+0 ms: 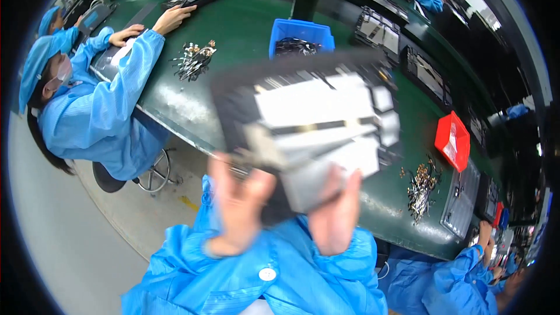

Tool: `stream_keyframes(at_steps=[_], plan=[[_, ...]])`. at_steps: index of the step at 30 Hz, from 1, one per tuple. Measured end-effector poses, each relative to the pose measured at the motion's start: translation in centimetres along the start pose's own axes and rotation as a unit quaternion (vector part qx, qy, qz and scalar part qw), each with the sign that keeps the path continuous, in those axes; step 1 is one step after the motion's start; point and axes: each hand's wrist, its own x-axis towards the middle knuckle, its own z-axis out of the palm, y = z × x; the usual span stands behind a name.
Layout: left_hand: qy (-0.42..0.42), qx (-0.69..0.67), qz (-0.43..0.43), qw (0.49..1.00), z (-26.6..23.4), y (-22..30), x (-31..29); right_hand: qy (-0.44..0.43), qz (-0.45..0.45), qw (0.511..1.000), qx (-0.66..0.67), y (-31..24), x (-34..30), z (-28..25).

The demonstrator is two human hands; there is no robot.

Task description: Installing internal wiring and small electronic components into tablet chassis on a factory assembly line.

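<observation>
From my remote view, the left hand (239, 209) and right hand (334, 220) are apart, touching the flat panel (315, 105); blur hides whether they clamp. It is nearer me than the blue bin (303, 27). Probably stiff, fragile: grasp its black border (233, 98).

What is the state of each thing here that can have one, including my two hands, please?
Black-and-white panel: raised off the bench, motion-blurred
Left hand: at the panel's near edge, blurred, grip unclear
Right hand: at the panel's near edge, blurred, grip unclear
Blue bin: open-topped, dark parts inside
Red bin: open-topped, something pale inside
Left cable pile: loosely heaped
Right cable pile: loosely heaped
</observation>
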Motion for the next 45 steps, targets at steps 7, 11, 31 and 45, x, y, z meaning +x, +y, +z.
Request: stream_keyframes(at_steps=[7,11,31,45], plan=[[-0.377,0.302,0.271,0.832,-0.9,-2.8,5.6,0.119,-0.13,0.947,-0.268,-10.7,4.4,-10.2],[-0.268,0.48,0.448,0.705,-1.3,-1.4,14.5,0.13,-0.134,0.904,-0.384,-15.2,6.7,-11.1],[-0.338,0.551,0.392,0.655,-4.6,0.1,19.9,-0.287,-0.348,0.532,-0.717,-7.7,8.4,3.3],[-0.282,0.476,0.362,0.75,-7.5,-1.4,17.6,-0.32,-0.365,0.447,-0.751,1.8,13.6,7.8]])
